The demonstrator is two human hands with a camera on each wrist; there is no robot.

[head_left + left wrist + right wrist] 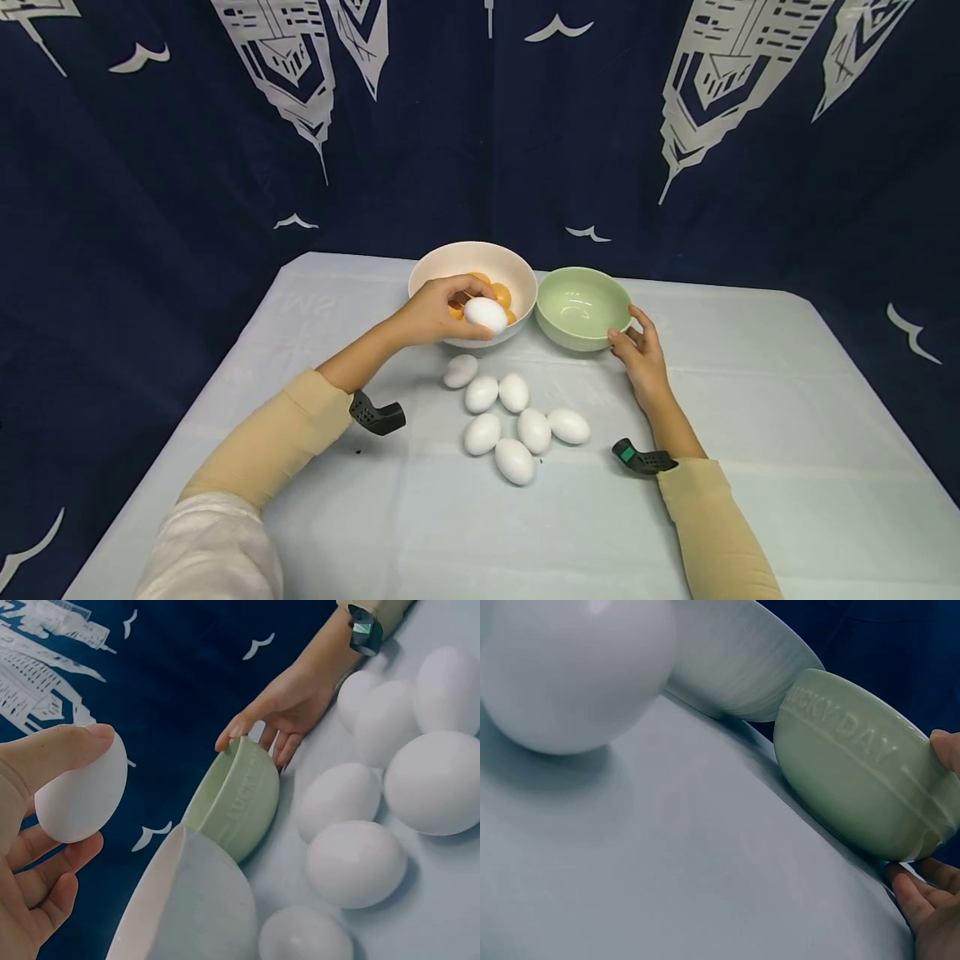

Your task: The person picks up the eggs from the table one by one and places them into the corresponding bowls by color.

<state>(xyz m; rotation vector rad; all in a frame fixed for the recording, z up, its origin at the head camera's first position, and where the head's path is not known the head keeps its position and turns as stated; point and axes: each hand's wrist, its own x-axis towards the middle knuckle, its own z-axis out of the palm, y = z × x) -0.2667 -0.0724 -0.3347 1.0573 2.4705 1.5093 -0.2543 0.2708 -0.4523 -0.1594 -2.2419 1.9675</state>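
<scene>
My left hand [427, 315] pinches a white egg [487, 316] between thumb and fingers, above the near part of a cream bowl [431, 268]. Inside that bowl lie several orange balls [501, 294], partly hidden by the hand and egg. At the right side of a green bowl [573, 292], my right hand [647, 362] grips it with the thumb at the rim and fingers low by the base. In the right wrist view, raised lettering shows on the green bowl's wall [847, 750].
Several white eggs [514, 461] lie in a loose group on the pale tablecloth [360, 533], on the near side of the bowls. The two bowls stand side by side near the table's back edge. A dark blue printed curtain [480, 142] hangs behind.
</scene>
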